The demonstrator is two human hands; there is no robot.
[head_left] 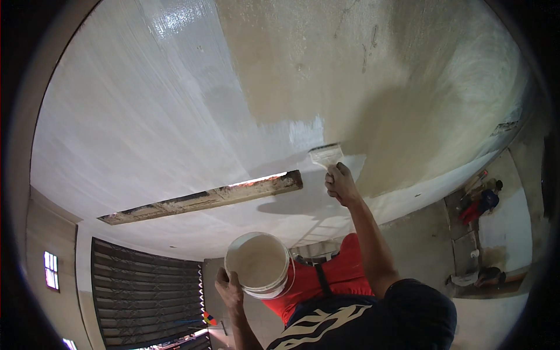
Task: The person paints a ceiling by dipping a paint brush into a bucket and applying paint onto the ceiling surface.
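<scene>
My right hand [342,184] is closed round the handle of a wide flat paintbrush [328,156]. Its bristles meet the wall [291,76] where wet-looking white coating borders bare beige plaster. Low and to the left, my left hand [230,288] grips the side of a white plastic bucket [266,282] near its rim. The bucket tilts so its opening faces up toward me, showing a pale, creamy inside; how full it is I cannot tell. A wire handle hangs at the bucket's right side.
A long slot-like opening [204,198] with rough edges cuts through the wall left of the brush. Part of a ladder [315,249] shows below me. A dark folding gate [146,291] stands lower left. Two other people, one in red trousers [470,212], are at the far right.
</scene>
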